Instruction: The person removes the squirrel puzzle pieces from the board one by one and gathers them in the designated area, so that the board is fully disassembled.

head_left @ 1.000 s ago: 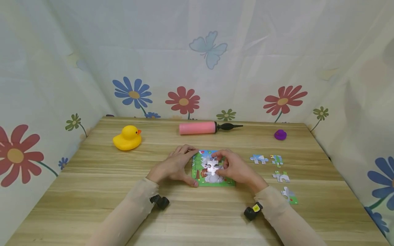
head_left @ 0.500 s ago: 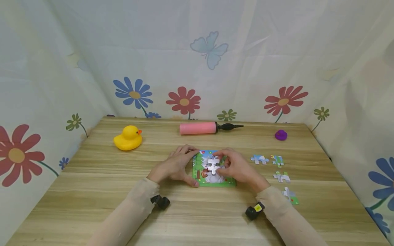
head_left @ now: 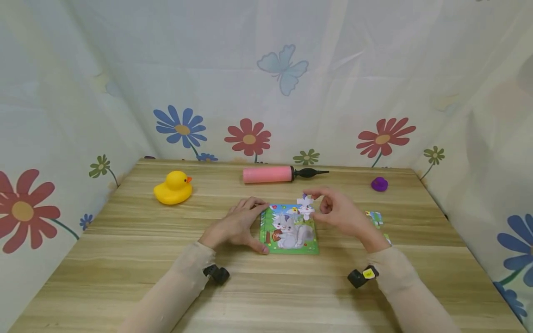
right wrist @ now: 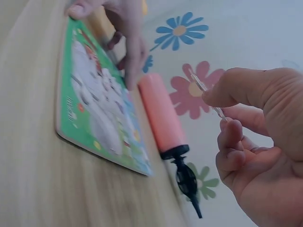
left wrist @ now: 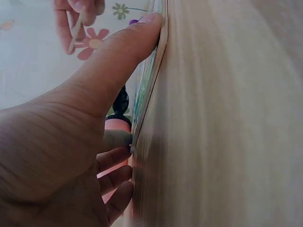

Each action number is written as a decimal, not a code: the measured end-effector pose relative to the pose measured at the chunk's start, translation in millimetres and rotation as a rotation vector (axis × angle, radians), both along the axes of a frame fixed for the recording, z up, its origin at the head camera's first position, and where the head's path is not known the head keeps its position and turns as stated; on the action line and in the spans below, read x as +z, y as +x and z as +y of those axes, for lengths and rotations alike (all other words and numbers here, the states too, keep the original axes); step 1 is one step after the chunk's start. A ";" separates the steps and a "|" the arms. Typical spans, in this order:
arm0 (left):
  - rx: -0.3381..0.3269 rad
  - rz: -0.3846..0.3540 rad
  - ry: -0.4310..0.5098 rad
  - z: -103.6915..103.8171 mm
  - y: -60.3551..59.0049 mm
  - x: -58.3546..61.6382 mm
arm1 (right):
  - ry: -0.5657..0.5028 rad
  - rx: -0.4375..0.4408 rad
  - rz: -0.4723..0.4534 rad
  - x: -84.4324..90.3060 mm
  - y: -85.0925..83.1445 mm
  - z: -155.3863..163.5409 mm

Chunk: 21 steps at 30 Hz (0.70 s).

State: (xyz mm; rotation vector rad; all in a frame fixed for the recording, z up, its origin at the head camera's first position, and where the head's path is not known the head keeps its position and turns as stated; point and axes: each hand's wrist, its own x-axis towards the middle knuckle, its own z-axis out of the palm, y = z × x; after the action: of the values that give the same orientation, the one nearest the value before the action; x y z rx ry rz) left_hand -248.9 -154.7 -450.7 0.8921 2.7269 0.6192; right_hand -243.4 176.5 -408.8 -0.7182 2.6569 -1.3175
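The puzzle board, with a green border and grey squirrels on it, lies flat on the table in the head view. My right hand pinches a puzzle piece between thumb and index finger, raised near the board's upper right corner. The right wrist view shows that piece edge-on, off the board. My left hand rests along the board's left side, thumb extended onto the lower left corner and index fingertip at the upper left. In the left wrist view the thumb touches the board's edge.
Loose puzzle pieces lie right of the board, partly hidden by my right hand and forearm. Behind stand a yellow rubber duck, a pink hand pump and a small purple duck. Flowered curtains surround the wooden table.
My right hand has lifted the puzzle piece from over the board's middle, up and right toward its upper right corner. The piece has turned its printed side to view. The left hand has stayed put.
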 end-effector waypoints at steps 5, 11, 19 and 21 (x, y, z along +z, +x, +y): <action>-0.001 0.006 -0.001 -1.1 -0.2 -0.5 | 0.002 -0.038 0.048 12.5 0.2 20.7; -0.003 0.005 -0.006 -1.4 -0.3 -0.7 | 0.020 -0.092 0.073 28.6 6.2 45.4; -0.006 0.007 -0.005 -1.3 -0.2 -1.7 | 0.014 -0.108 0.101 38.1 13.0 76.8; -0.006 0.006 -0.003 -1.3 -0.3 -1.7 | 0.022 -0.112 0.113 38.0 14.4 84.2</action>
State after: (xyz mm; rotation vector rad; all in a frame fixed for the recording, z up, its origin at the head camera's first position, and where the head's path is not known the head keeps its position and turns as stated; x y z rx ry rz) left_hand -249.2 -155.9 -452.4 0.9022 2.7294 0.6122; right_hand -229.0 260.7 -370.8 -0.6697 2.8344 -1.3087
